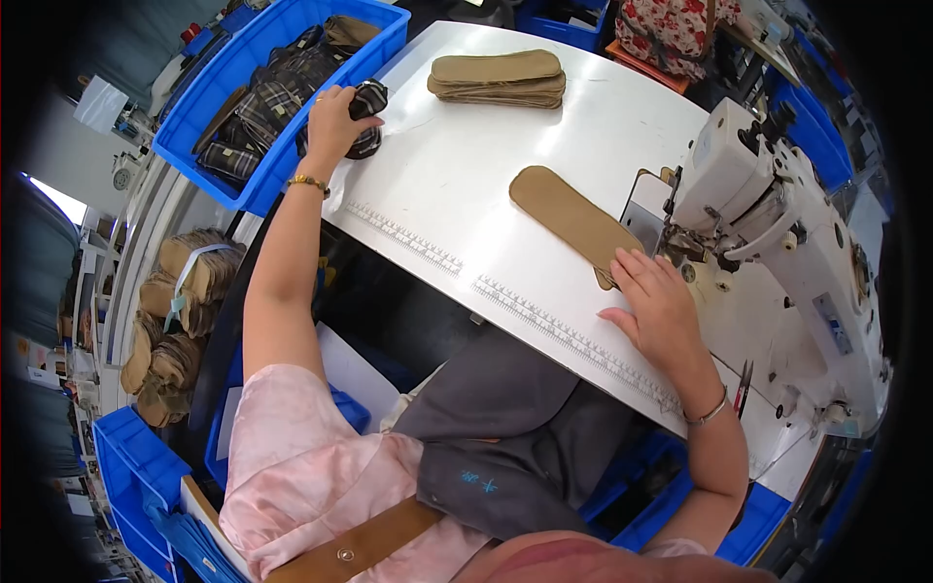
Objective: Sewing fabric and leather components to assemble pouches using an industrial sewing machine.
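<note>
My left hand (335, 121) grips a dark plaid fabric piece (370, 100) at the table's back left, beside the blue bin's rim. My right hand (641, 301) lies with fingers stretched over the near end of a long khaki oval piece (559, 209), thumb apart on the white tabletop (457, 175). A smaller khaki edge shows under that piece. Just beyond it stands a white sewing machine (724, 165) with a metal plate. A stack of khaki pieces (496, 83) sits at the far side of the table.
A blue bin (384, 39) of plaid pieces is at upper left. Tied khaki bundles (194, 272) lie left, above more blue bins (136, 466). Scissors (742, 389) lie right of my right wrist. A person in floral clothing (656, 39) is behind the table.
</note>
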A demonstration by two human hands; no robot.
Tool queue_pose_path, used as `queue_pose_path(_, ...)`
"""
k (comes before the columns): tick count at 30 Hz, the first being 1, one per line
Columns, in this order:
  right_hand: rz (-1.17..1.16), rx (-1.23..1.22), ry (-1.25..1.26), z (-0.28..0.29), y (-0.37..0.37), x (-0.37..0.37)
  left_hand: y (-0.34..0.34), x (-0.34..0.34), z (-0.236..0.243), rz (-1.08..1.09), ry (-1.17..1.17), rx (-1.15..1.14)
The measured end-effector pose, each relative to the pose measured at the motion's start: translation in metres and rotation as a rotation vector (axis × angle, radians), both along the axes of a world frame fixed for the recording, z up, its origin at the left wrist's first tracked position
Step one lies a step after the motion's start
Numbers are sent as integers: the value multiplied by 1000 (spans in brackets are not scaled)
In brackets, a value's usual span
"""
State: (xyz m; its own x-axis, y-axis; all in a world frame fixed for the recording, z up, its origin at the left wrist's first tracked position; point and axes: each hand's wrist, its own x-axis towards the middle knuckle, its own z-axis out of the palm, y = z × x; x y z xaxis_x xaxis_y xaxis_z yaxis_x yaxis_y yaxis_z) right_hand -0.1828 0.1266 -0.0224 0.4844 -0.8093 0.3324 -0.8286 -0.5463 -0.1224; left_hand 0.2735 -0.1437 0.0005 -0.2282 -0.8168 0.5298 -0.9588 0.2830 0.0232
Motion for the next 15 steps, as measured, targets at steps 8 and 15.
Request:
queue_pose_path(8,67,-50,-174,19,7,-2,123,-114,69,-494,83,93)
queue_pose_path(15,65,796,-1049,33,19,14,210,-198,55,-1008,-118,639)
